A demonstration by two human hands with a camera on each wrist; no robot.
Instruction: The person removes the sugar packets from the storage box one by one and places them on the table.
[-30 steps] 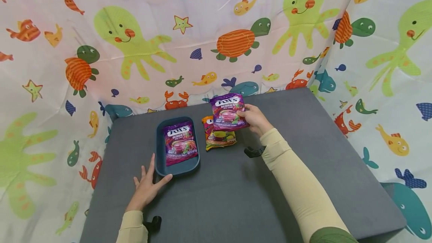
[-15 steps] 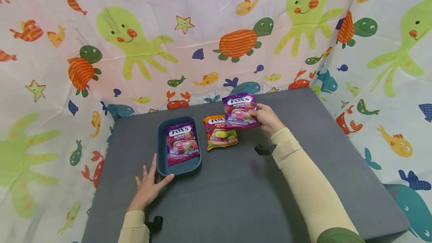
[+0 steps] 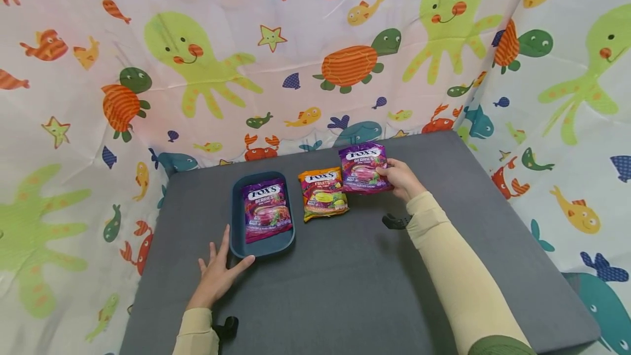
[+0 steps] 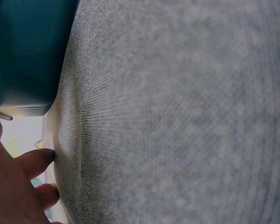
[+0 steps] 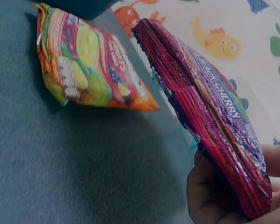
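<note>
In the head view my right hand [image 3: 405, 178] pinches the right edge of a purple Fox's Berries candy bag [image 3: 363, 169], thumb on its front. The right wrist view shows that bag [image 5: 210, 116] edge-on, raised over the table. Just left of it lies an orange Fox's Fruits candy bag [image 3: 323, 193], flat on the cloth. A second purple candy bag [image 3: 267, 211] rests inside a dark blue tray [image 3: 237, 241]. My left hand [image 3: 217, 277] has its fingers spread at the tray's near left corner, thumb and forefinger at the rim.
The grey cloth-covered table [image 3: 315, 300] carries all of these. Behind it and along both sides hangs a white curtain [image 3: 305, 21] with printed sea animals. A dark strap with a small camera [image 3: 396, 222] sits at my right wrist.
My right hand has carried the purple bag rightward, off from over the orange bag, which now shows whole. The left hand stays by the tray.
</note>
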